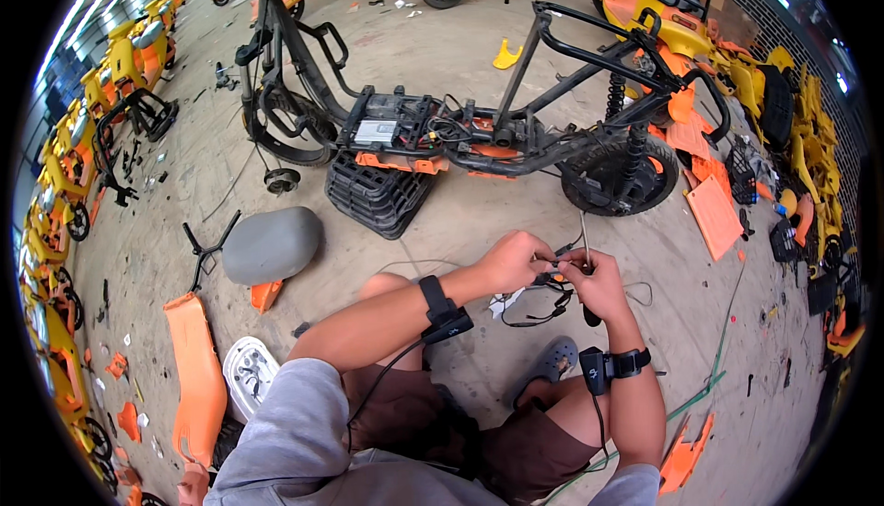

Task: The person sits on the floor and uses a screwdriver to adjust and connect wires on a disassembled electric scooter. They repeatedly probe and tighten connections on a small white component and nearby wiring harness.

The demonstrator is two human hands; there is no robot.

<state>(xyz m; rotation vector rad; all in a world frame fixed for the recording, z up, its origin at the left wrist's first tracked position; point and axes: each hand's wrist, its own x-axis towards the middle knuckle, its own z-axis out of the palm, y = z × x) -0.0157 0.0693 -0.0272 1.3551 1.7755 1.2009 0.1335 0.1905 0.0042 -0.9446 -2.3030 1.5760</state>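
My left hand (520, 262) pinches a thin dark cable (558, 264) with small connectors. My right hand (594, 280) grips the same cable and a long thin metal-shafted tool, likely a screwdriver (585, 239), whose dark handle shows below that hand. The two hands are close together. Under them a bundle of black wires (543, 313) and a small white scrap (506, 302) lie on the concrete floor. Beyond them stands a stripped black scooter frame (506, 161) with exposed electronics and a rear wheel (617, 184).
A black crate (378, 202) sits under the frame. A grey seat (272, 244) and orange panel (193, 368) lie at left; orange parts (714, 211) are scattered right. Rows of yellow scooters (55, 193) line the left; piled yellow panels (806, 156) line the right.
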